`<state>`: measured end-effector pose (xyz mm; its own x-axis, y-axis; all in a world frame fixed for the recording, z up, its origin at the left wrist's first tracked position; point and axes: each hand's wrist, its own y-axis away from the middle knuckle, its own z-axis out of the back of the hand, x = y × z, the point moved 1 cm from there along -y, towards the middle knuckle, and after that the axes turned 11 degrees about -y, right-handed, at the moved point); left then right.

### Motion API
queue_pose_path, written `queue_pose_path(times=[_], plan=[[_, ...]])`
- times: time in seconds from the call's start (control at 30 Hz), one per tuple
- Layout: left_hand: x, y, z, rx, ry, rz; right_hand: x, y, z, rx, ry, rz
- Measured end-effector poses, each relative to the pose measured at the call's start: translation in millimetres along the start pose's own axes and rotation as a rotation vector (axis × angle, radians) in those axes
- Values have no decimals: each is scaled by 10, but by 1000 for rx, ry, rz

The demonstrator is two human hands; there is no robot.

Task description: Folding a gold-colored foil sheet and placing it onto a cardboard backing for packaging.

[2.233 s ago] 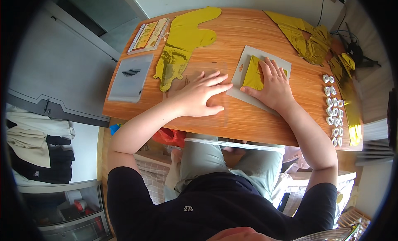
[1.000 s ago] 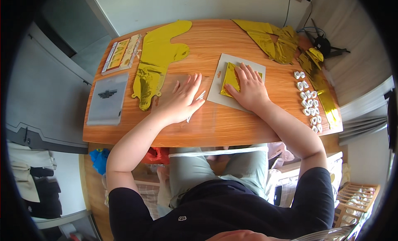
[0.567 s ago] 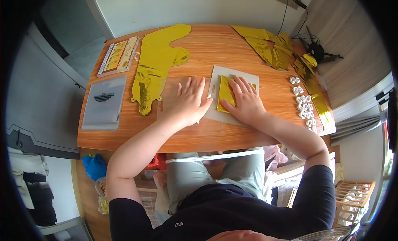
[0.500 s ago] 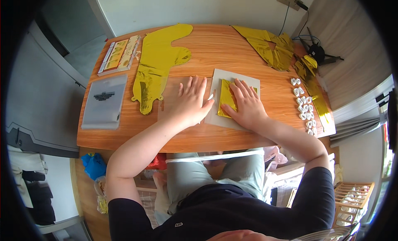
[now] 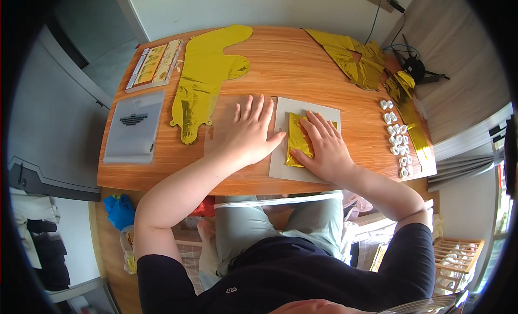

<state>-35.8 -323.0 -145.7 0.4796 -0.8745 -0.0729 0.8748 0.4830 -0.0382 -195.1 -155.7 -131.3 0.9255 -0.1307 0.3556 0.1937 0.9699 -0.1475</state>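
My right hand (image 5: 325, 147) lies flat with spread fingers on a folded gold foil balloon (image 5: 295, 144). Under the foil is a grey card (image 5: 279, 163), which juts out around it on the table. To the left, my left hand (image 5: 251, 131) rests palm down, fingers stretched out, on a clear plastic bag (image 5: 217, 125). Its thumb tip reaches over the card's left edge. Neither hand grips anything. Part of the foil is hidden under my right hand and fingers.
A flat gold foil balloon (image 5: 202, 71) lies far left, beside a box (image 5: 155, 65) and a stack of clear bags (image 5: 135, 127). More gold foil (image 5: 350, 57) lies far right. White rolled pieces (image 5: 398, 136) line the right side, near a black router (image 5: 414, 68).
The grey card with the folded foil has slid slightly toward me under my right hand. A small white bit by my left thumb no longer shows. The view has shifted slightly.
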Motion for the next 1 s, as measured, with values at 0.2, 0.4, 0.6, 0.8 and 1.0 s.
queue_pose_path(times=[0.2,0.4,0.6,0.8,1.0], plan=[[-21,11,-59,-128,-93,-68,29,-50,13,30,0,4],[49,-38,-60,-72,41,-60,28,-153,0,31,-19,37],[69,-45,-74,-90,133,-89,46,-202,-80,42,-64,75],[51,-39,-50,-87,120,-96,125,-315,-143,39,-77,100],[351,-82,155,68,573,-175,145,-379,-179,17,-118,100]])
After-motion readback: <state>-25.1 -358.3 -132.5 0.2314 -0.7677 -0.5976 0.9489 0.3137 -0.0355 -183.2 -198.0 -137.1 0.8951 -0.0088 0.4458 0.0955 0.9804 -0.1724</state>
